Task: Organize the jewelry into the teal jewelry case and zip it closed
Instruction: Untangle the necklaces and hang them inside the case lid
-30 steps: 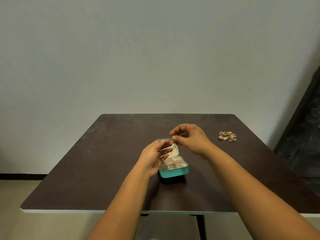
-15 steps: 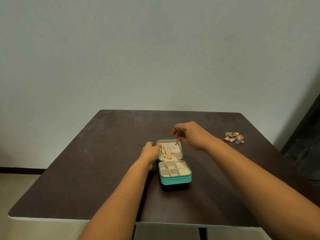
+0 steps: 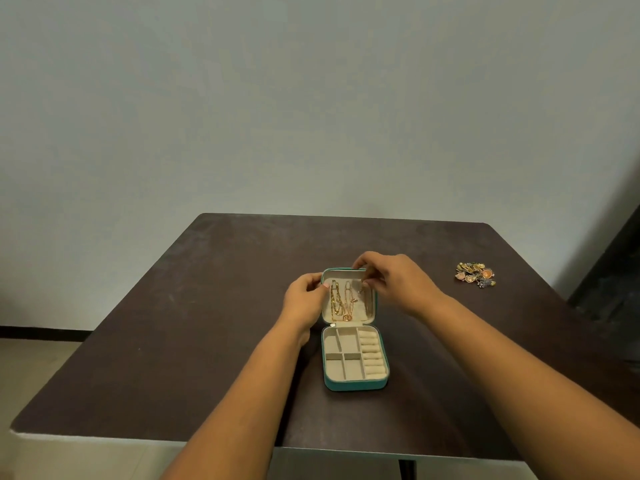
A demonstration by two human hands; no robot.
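A pale wall (image 3: 311, 98) fills the upper half of the frame, and below it one dark brown table (image 3: 173, 341) spreads across the lower half. My two bare forearms reach in from the bottom edge toward the middle of the frame.

One teal jewelry case (image 3: 355, 384) lies open at the centre of the table. Its lid (image 3: 362, 311) is folded back on the far side, cream lining facing up, and its base sits nearer the bottom of the frame. In the base I count four open cream compartments on the left and one column of padded ring rolls (image 3: 372, 355) on the right.

My left hand (image 3: 304, 299) grips the left edge of the lid, fingers curled round the rim. My right hand (image 3: 394, 282) is over the upper right corner of the lid, thumb and fingertips pinched together on something small and gold at the top of the lining; I cannot tell exactly what it is.

Two gold chains (image 3: 341, 301) lie lengthwise against the lid lining, side by side in its left and middle parts.

One small heap of mixed jewelry (image 3: 475, 274), gold with orange and bluish bits, sits on the table at the right of the frame, well apart from the case; I cannot count its pieces.
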